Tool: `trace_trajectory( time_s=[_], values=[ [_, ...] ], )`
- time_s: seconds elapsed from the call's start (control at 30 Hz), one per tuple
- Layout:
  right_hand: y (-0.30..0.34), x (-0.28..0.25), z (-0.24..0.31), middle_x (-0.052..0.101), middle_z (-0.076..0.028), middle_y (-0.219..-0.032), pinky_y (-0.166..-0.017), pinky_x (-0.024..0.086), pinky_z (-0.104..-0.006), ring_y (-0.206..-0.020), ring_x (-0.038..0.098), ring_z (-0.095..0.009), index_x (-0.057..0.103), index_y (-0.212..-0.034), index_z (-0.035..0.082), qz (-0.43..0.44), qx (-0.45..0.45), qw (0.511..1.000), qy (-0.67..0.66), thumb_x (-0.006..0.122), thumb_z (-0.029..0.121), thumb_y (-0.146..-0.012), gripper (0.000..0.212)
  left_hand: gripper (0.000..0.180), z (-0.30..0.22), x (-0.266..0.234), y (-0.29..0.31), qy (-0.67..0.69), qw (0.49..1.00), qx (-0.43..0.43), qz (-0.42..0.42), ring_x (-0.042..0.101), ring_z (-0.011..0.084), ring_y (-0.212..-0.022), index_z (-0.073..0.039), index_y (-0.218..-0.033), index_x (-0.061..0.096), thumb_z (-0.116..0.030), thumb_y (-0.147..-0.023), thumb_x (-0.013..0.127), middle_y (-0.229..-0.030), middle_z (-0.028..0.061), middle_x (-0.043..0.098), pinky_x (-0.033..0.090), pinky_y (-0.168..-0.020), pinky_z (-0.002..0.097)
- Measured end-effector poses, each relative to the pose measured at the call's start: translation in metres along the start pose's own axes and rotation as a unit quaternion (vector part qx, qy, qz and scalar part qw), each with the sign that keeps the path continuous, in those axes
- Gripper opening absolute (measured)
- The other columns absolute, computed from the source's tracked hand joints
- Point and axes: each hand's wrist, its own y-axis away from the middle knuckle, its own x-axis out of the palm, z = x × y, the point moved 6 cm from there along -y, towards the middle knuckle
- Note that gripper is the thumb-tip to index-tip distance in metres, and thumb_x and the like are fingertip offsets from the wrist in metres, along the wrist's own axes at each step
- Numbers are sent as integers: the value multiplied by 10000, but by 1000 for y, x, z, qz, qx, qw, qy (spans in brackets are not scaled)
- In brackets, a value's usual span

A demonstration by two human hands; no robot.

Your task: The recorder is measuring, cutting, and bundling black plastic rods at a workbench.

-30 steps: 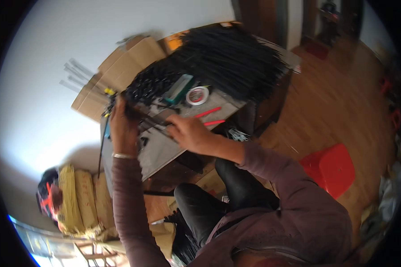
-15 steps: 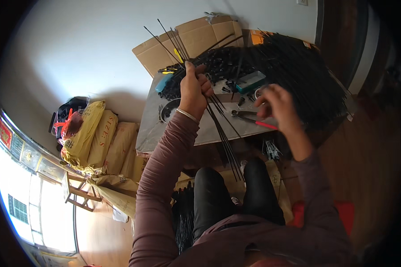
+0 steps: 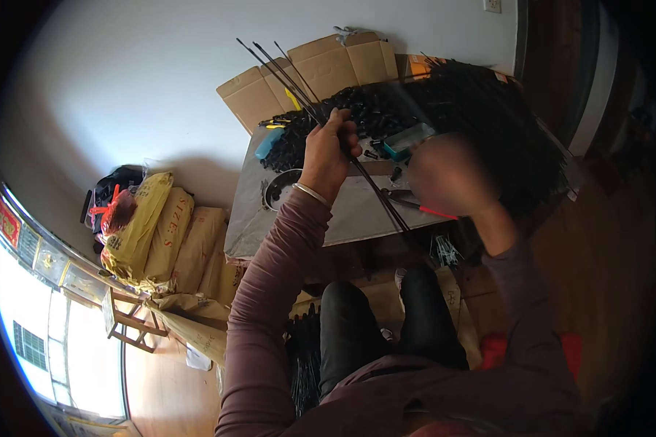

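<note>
My left hand is closed around a small bunch of thin black rods, which slant from upper left to lower right over the table. My right hand is smeared by motion above the table's right side, so its fingers cannot be made out. Below it lie pliers with red handles, partly covered. A teal-rimmed tray sits just left of that hand. Behind both hands spreads a heap of small black parts, and a large pile of black rods covers the right side.
A round dish holding dark bits and a light blue object are at the table's left. Cardboard stands behind the heap. Stuffed yellow sacks and a wooden stool are to the left. More black rods stand beside my legs.
The rods in my left hand have swung, their lower ends moving right and up, and now lie closer together. My left hand has shifted slightly right and down. My right hand is more blurred.
</note>
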Motion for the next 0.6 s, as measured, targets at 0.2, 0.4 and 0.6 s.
trace_trajectory(
  time_s=[0.2,0.4,0.6],
  values=[
    [-7,12,-9,574,-26,-661,-399,330,-192,-442,428,-36,588,-1001,18,19,67,997,-13,517,201,-962,201,215,12,9,2,-23,1000,-5,-2,485,142,-620,-37,-1076,565,-220,-987,495,-787,30,543,403,-524,298],
    [-24,-6,-25,574,-14,-608,-398,336,-214,-444,443,-41,595,-970,11,-37,4,986,162,518,178,-958,185,209,-4,2,12,-75,995,47,-52,454,126,-611,-55,-1088,560,-229,-995,490,-766,7,512,379,-530,272],
    [-30,-5,-11,608,-55,-604,-423,387,-254,-436,489,-83,596,-944,-23,-64,-22,975,213,545,144,-933,175,229,-13,-4,9,-82,993,53,-65,434,100,-544,-51,-1032,580,-267,-972,531,-711,6,530,334,-446,253]
  ],
)
